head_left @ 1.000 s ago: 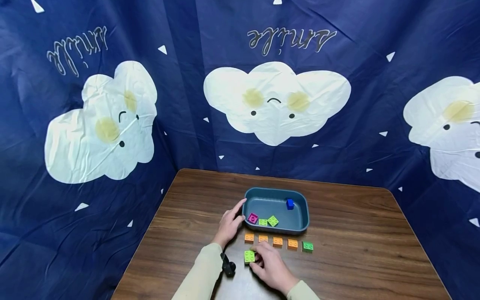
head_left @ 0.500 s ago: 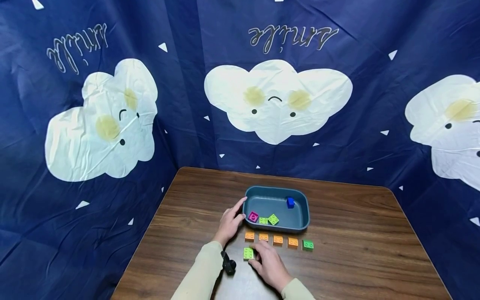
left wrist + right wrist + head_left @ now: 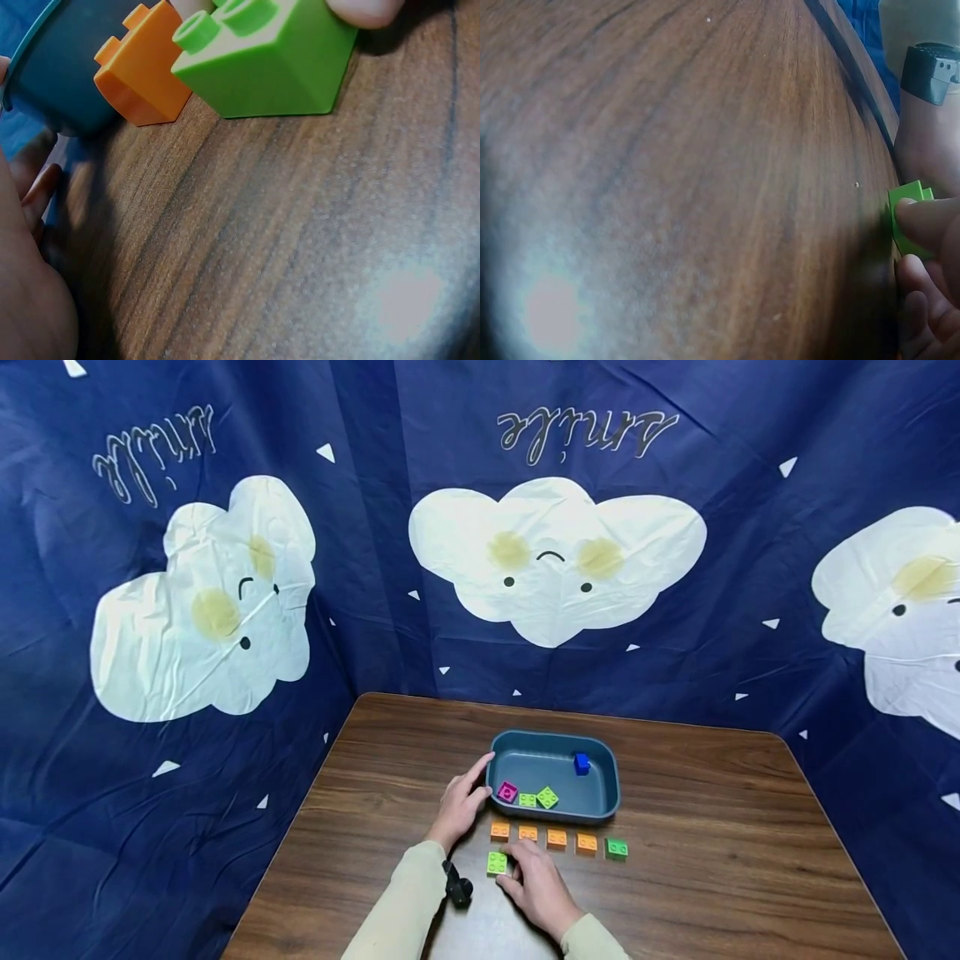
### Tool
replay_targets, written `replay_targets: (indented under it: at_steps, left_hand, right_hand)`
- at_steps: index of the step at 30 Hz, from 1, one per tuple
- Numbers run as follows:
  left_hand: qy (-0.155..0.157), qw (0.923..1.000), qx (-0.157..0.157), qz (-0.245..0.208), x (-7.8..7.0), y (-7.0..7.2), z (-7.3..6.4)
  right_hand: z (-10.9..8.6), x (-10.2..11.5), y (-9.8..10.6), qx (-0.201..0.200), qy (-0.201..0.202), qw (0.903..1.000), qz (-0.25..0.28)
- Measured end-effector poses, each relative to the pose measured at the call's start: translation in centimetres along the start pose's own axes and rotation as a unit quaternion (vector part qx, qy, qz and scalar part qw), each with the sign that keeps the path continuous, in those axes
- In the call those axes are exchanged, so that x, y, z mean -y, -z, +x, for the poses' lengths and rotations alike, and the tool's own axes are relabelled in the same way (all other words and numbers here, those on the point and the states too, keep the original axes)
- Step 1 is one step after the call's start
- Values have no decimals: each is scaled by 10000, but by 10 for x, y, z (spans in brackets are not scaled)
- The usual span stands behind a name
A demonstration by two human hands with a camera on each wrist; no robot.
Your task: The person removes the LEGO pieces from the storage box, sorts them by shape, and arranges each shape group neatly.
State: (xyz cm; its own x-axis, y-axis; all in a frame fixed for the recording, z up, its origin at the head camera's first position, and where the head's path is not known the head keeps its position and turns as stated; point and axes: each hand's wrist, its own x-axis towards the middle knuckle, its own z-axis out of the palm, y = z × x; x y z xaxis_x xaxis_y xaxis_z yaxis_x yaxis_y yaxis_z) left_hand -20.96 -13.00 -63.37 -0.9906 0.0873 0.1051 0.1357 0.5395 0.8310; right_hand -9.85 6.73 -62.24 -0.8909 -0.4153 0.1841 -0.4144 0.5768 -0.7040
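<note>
My right hand (image 3: 542,889) pinches a light green toy building block (image 3: 497,863) between thumb and fingers. The block has studs on top and sits on the table in front of the leftmost orange block (image 3: 499,832). In the left wrist view, the green block (image 3: 277,75) is close beside an orange block (image 3: 146,67), fingertips at its far side. My left hand (image 3: 457,810) rests against the left side of a dark teal tray (image 3: 617,785), fingers extended at its rim. Part of the left hand (image 3: 30,292) shows at that wrist view's left edge.
Several orange blocks (image 3: 556,838) and a darker green block (image 3: 617,849) form a row before the tray. Inside the tray lie a magenta block (image 3: 507,792), two light green blocks (image 3: 547,797) and a blue block (image 3: 581,764). A dark blue cloud-printed curtain (image 3: 360,568) surrounds the wooden table (image 3: 712,827).
The right hand has moved the light green block slightly away from the person, closer to the leftmost orange block. The left hand stays at the tray. The head view has shifted slightly.
</note>
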Motion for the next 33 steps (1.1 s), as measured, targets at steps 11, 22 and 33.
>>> replay_targets:
  at_steps: [11, 22, 33]
  left_hand:
    - [2, 10000, 8, 30, 2, 0, 0]
    - [-5, 10000, 0, 49, 1, 0, 0]
    - [49, 10000, 31, 75, -2, 1, -1]
  right_hand:
    - [-1, 0, -1, -91, 33, 10000, 2]
    - [-2, 0, -2, -177, 82, 9998, -49]
    - [-5, -1, 3, -86, -55, 9998, 185]
